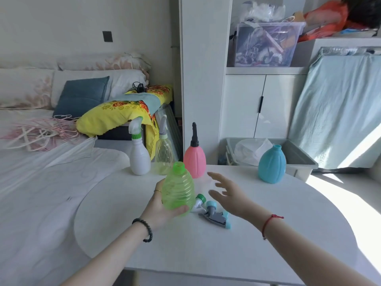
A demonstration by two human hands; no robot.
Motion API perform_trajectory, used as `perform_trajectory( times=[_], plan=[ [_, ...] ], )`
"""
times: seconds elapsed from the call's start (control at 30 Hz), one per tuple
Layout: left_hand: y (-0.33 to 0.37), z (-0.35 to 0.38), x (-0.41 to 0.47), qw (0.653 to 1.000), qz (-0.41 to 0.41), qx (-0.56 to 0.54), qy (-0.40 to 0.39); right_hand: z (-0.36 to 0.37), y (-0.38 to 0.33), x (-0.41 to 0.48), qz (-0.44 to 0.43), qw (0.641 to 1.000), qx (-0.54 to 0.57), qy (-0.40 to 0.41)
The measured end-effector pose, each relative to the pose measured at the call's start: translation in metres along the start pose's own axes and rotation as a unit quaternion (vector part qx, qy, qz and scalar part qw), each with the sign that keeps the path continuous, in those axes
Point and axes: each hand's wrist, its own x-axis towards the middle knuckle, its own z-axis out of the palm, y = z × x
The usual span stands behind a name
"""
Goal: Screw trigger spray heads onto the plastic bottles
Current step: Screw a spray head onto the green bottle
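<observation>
Now my left hand (162,209) grips the capless green bottle (178,187) upright above the desk's (268,244) middle. My right hand (228,193) hovers open, empty, over two loose spray heads (213,212) lying there.

Sunlit white table (268,234) beside bed (41,182)

A home bedroom is shown: a bed (41,172) with pillows (97,83) and a heap of hangers (41,131) is seen left of a white wardrobe (203,79). Right of the wardrobe, a storage box (266,44) is kept on a shelf above cupboard doors (261,106)
</observation>
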Motion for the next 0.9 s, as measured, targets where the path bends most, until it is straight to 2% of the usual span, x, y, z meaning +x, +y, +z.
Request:
perform_trajectory(
  times=[0.13, 0.33, 0.47, 0.67, 0.77, 0.83, 0.9],
  plan=[
    [-0.030, -0.008, -0.009, 0.999, -0.040, 0.012, 0.010, 0.003, 0.028, -0.006, 0.009, 0.991, -0.134, -0.025],
    [-0.053, -0.008, -0.015, 0.997, -0.061, 0.035, 0.012, 0.029, 0.041, 0.003, -0.006, 0.975, -0.211, -0.074],
    [-0.056, -0.007, -0.015, 0.997, -0.060, 0.032, 0.019, 0.050, 0.037, 0.025, -0.031, 0.940, -0.318, -0.122],
    [-0.054, -0.006, -0.013, 0.997, -0.067, 0.044, 0.009, 0.069, 0.035, 0.051, -0.030, 0.894, -0.424, -0.139],
    [-0.052, -0.005, -0.012, 0.996, -0.069, 0.058, 0.010, 0.062, 0.034, 0.058, -0.052, 0.911, -0.396, -0.105],
    [-0.052, -0.004, -0.010, 0.996, -0.071, 0.059, 0.012, 0.052, 0.028, 0.061, -0.073, 0.951, -0.300, -0.033],
    [-0.051, -0.003, -0.008, 0.996, -0.073, 0.053, 0.010, 0.042, 0.019, 0.065, -0.099, 0.973, -0.205, 0.028]
  ],
)
